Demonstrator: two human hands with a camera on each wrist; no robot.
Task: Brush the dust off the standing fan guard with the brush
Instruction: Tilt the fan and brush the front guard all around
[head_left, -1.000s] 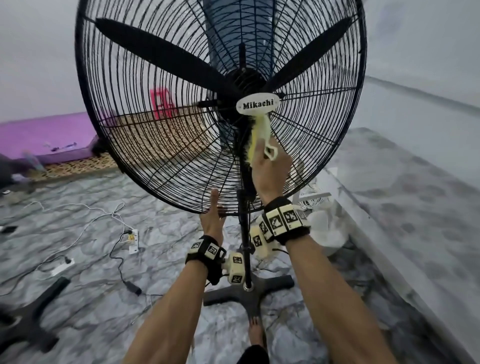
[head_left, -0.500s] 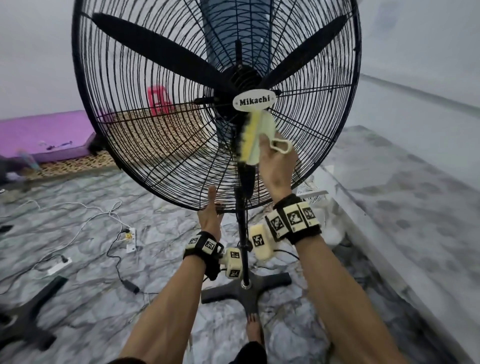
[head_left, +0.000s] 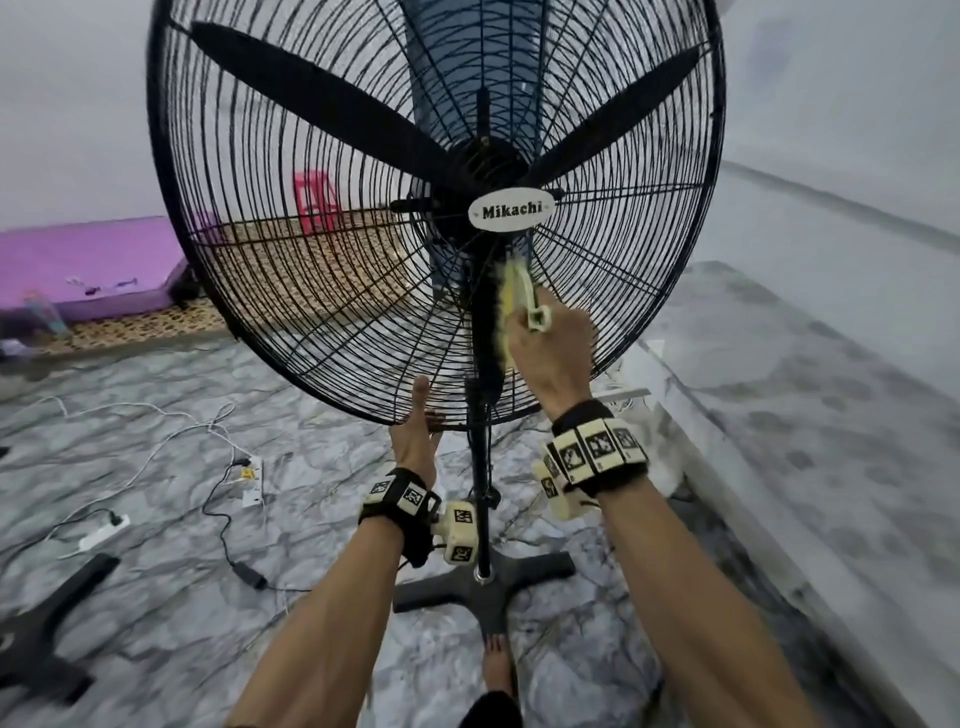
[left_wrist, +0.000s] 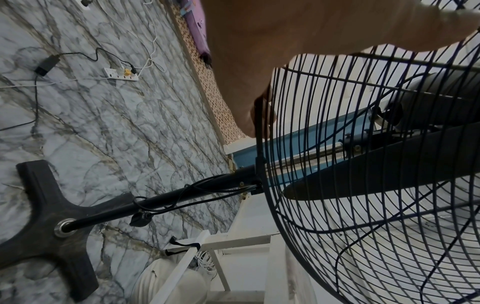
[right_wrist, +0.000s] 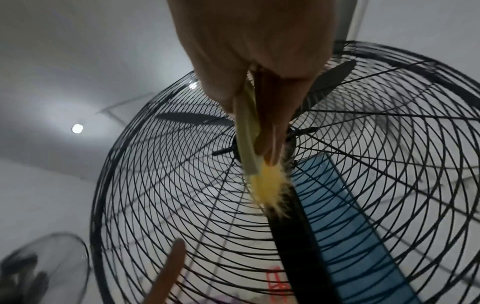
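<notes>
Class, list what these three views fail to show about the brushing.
- Brush bristles: smeared by motion in the head and right wrist views.
- Left hand fingers behind the fan guard rim: hidden in the head view.
- Guard's top: cut off by the head view's edge.
- Dust: too fine to see.

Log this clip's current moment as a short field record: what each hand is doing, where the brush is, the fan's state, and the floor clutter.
right hand: right hand grips the yellow brush
brush position: bristles against the fan guard, just below the Mikachi badge
left hand: left hand holds the guard's bottom rim, thumb up
fan: upright on its cross base; blades sharp, apparently not spinning
floor: white power strip and cables left of the fan
</notes>
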